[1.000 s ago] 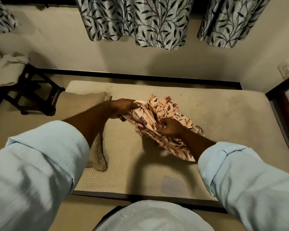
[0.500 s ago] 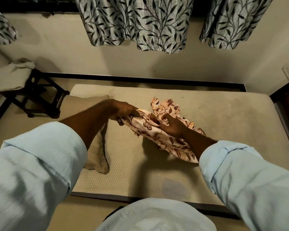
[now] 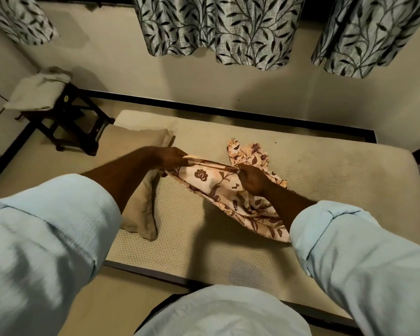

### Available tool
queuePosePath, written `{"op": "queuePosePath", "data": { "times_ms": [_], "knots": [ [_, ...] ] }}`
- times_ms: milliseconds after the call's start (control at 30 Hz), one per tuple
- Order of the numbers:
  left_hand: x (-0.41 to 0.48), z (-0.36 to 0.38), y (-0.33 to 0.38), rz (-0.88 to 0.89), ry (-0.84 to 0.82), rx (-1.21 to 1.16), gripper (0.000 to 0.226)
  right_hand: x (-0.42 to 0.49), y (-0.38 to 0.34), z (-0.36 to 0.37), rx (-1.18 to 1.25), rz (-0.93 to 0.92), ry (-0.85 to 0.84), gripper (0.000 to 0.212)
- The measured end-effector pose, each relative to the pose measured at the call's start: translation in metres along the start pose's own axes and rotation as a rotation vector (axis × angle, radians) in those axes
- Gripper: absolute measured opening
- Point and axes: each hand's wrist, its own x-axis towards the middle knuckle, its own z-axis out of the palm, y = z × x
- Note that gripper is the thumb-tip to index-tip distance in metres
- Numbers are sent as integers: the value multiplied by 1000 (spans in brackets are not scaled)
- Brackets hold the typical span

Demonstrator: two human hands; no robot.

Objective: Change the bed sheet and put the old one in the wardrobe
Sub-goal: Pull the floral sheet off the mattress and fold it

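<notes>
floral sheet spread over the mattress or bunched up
Bunched up. The floral sheet lies crumpled on the mattress, with only one edge stretched between the left hand and right hand, which grip it.

Peach florals are set against beige bedding and grey leafy curtains.
The sheet (image 3: 218, 187) is printed in peach with dark brown flowers, leaves and stems. The mattress (image 3: 313, 190) is shown in beige, covered by a fine honeycomb pattern. The pillow (image 3: 136, 144) is plain tan. The curtains (image 3: 228, 27) are patterned with black leafy vines on pale grey. The sleeves (image 3: 46, 238) are light blue, the bed frame (image 3: 204, 110) is seen as black, and the stool (image 3: 58, 127), in dim light, appears to be dark brown.
</notes>
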Motion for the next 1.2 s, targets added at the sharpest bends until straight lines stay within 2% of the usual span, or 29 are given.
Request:
{"op": "queuePosePath", "data": {
  "times_ms": [33, 200, 300, 433, 533, 633, 700, 833, 1033, 1100, 1167, 1200],
  "knots": [
    [-4, 1, -2, 20, 59, 63, 30, 0, -3, -3, -18, -16, 14, 25],
    [4, 5, -16, 45, 280, 188, 41, 5, -11, -14, 22, -67, 152, 33],
    [7, 7, -14, 66, 435, 178, 42, 6, -16, -23, 43, -97, 222, 32],
    [10, 11, 6, 255, 567, 61, 50, 6, -27, -30, 32, -142, 213, 26],
    [10, 28, 28, 325, 575, -67, 57, 2, -44, -25, 82, -194, 199, 26],
    [9, 49, 58, 390, 449, -157, 47, -2, -66, -15, 159, -216, 206, 25],
    [13, 58, 73, 423, 414, -142, 48, -3, -73, -8, 204, -185, 265, 23],
    [24, 70, 75, 407, 502, -10, 52, -10, -76, -2, 292, -140, 332, 19],
    [33, 75, 74, 461, 630, 112, 40, -25, -59, -6, 423, -28, 262, 23],
    [33, 68, 68, 436, 659, 113, 38, -34, -46, -12, 382, -17, 128, 26],
    [31, 61, 61, 418, 713, 102, 39, -41, -36, -18, 289, 8, -108, 27],
    [30, 57, 58, 413, 744, 69, 42, -44, -28, -18, 220, 54, -237, 20]
  ]
}}
